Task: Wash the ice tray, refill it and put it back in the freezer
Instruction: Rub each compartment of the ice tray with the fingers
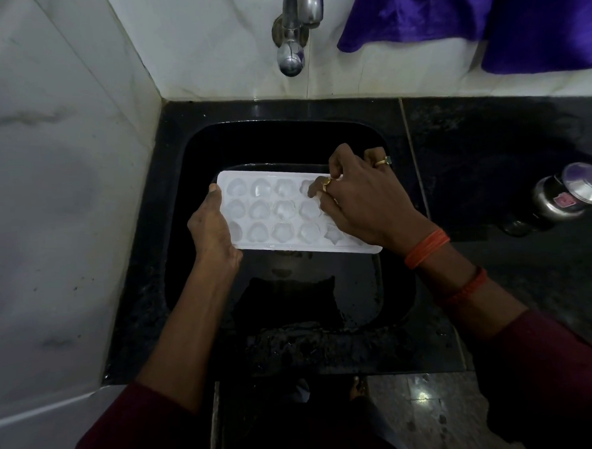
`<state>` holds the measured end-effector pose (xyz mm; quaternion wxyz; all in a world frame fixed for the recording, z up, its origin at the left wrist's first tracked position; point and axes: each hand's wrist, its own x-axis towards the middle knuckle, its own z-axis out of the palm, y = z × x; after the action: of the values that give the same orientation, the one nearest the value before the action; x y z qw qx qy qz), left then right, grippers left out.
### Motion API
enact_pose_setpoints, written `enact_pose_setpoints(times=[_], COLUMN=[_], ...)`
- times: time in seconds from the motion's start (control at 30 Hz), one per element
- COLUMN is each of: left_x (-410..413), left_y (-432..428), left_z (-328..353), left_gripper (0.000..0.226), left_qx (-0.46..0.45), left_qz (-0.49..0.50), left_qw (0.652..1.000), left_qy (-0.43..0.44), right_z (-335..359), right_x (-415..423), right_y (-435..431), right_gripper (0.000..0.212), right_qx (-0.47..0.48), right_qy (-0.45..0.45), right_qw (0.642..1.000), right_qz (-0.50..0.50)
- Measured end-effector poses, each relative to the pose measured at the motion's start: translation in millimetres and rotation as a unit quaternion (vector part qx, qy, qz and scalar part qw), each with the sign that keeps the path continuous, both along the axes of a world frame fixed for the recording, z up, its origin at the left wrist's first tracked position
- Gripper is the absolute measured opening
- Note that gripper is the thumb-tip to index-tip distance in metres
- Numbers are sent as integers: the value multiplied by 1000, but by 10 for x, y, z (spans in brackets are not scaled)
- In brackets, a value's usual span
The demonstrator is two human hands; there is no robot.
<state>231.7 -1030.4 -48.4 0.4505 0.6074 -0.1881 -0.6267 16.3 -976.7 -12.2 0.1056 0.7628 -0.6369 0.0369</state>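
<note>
Tray: white ice tray (280, 215) with three rows of shaped pockets, held level over the black sink (182, 182), between the two hands.
Left hand: left hand (212, 228) clamped on the tray's short left end, thumb lying along the top edge, fingers hidden underneath.
Right hand: right hand (365, 203) rests on the tray's right part, covering its far right pockets; fingers (315, 189) are bent together and press into a pocket in the top row. Whether it grips the tray's edge cannot be told.
Rings: gold rings show on the right hand, one with a green stone (385, 161).
Wrist: orange thread bands (426, 248) wrap the right wrist, with a red one further up the forearm.
Sleeves: dark red sleeves (552, 365) cover both arms near the elbows.
Tap: metal tap (294, 28) juts from the white wall, beyond the hands and above the sink; no water stream is visible.
Cloth: purple cloth (482, 18) hangs on the wall beyond the right hand.
Worktop: dark worktop (489, 138) right of the right hand carries a steel container (560, 196) with a lid, well apart from the tray.
</note>
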Motion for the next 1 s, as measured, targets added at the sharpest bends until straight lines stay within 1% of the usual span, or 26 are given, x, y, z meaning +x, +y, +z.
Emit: enact_pose_setpoints(times=[0.2, 0.43, 0.83, 1.0], left_x=[-23, 21, 38, 34], left_y=[20, 37, 51, 45], left_z=[21, -16, -26, -5], left_gripper=[33, 35, 35, 35], left_qx=[1, 4, 4, 4], left_qz=[2, 2, 6, 7], left_qw=[1000, 1000, 1000, 1000], left_qy=[0, -5, 3, -2], right_z=[-46, 6, -86, -36], right_x=[10, 13, 50, 65], right_y=[-11, -2, -7, 3], right_gripper=[54, 48, 56, 54], right_qx=[24, 7, 43, 21], right_qy=[7, -24, -21, -23], right_qw=[1000, 1000, 999, 999], right_qz=[-17, 0, 1, 3])
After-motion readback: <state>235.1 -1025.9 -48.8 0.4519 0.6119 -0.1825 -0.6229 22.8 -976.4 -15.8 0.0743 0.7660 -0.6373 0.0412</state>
